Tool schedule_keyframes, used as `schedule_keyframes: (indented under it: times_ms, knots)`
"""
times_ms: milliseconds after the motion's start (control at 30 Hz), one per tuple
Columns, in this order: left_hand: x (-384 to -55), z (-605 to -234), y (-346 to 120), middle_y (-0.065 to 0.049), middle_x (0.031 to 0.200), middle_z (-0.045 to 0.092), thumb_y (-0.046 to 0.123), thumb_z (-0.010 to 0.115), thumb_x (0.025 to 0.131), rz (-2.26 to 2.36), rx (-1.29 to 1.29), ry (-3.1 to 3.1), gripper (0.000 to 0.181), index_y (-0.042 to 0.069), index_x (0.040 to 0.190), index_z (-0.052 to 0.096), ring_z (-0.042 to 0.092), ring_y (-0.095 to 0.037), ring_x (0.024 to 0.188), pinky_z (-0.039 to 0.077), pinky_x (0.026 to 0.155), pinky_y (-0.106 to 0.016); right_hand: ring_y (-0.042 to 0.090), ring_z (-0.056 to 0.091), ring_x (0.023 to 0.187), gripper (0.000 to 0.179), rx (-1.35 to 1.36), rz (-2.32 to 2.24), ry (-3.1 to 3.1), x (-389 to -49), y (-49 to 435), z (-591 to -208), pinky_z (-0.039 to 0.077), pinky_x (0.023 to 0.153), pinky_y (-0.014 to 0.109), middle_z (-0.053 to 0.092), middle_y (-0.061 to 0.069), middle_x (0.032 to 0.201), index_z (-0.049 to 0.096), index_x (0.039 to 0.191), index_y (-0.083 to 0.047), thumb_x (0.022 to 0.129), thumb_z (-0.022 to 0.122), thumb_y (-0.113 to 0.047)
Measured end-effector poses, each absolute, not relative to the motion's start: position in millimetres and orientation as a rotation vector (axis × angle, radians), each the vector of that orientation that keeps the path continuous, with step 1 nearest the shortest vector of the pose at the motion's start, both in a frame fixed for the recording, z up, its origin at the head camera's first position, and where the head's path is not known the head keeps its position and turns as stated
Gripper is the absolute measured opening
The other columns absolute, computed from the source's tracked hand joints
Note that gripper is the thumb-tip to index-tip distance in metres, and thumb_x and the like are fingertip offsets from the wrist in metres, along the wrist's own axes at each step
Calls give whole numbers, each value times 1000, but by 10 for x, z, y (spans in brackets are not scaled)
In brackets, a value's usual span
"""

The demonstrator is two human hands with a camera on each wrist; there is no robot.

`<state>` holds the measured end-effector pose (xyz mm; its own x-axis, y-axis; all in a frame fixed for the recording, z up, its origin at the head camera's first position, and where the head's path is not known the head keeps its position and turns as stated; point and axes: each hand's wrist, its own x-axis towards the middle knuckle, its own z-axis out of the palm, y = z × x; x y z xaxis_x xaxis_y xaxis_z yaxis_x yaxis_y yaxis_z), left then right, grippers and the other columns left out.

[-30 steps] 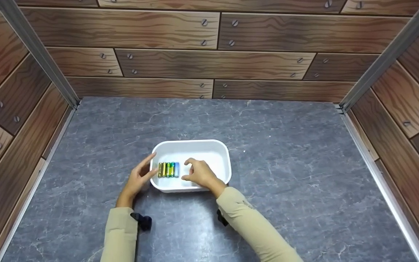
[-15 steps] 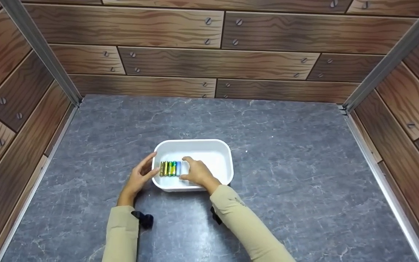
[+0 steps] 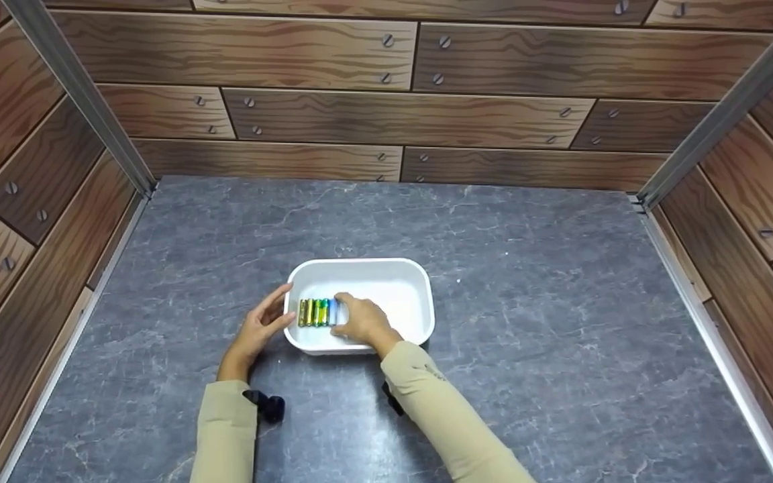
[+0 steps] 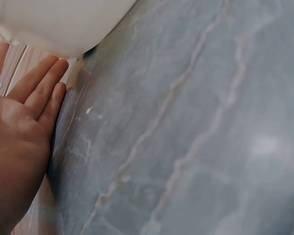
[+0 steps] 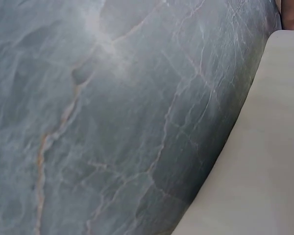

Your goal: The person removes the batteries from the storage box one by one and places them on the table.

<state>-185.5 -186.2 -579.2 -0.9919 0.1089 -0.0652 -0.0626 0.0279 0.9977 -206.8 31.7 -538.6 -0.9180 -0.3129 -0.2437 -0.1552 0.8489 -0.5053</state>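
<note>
A white tray [image 3: 396,285] holds a short row of batteries [image 3: 317,312], lying side by side near its left wall. Most are gold and green; the blue battery [image 3: 333,312] forms the right end of the row. My left hand [image 3: 260,327] rests at the tray's left side, thumb over the rim. Its other fingers show straight along the outer wall in the left wrist view. My right hand [image 3: 365,322] is inside the tray, curved thumb and index fingertips right at the two ends of the blue battery. I cannot tell whether they pinch it.
The tray stands on a grey marbled tabletop [image 3: 541,322]. Wood-patterned panels [image 3: 306,117] enclose the back and both sides, with metal posts at the corners. In the right wrist view, the tray's outer wall [image 5: 255,161] fills the right side, hiding the fingers.
My right hand has moved left inside the tray, up to the blue battery. The left hand has kept its place at the tray's side. The view has shifted slightly.
</note>
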Motion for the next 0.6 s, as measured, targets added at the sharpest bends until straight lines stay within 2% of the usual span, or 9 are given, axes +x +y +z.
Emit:
schedule_keyframes:
  times_ms: [300, 600]
  knots:
    - [-1859, -5796, -1847, -24, 146, 47, -1, 62, 89, 2107, 48, 2148, 60, 5, 145, 41, 46, -38, 135, 44, 95, -11, 34, 65, 108, 59, -384, -654, 2749, -2057, 294, -5366, 53, 91, 45, 69, 16, 119, 55, 130, -16, 78, 80, -25]
    - [-1855, -5800, -1840, -24, 144, 49, -1, 63, 89, 2114, 21, 2166, 59, 3, 144, 43, 50, -31, 131, 44, 94, -12, 34, 66, 104, 58, -382, -655, 2765, -2052, 345, -5294, 54, 87, 45, 70, 16, 114, 56, 129, -15, 77, 80, -27]
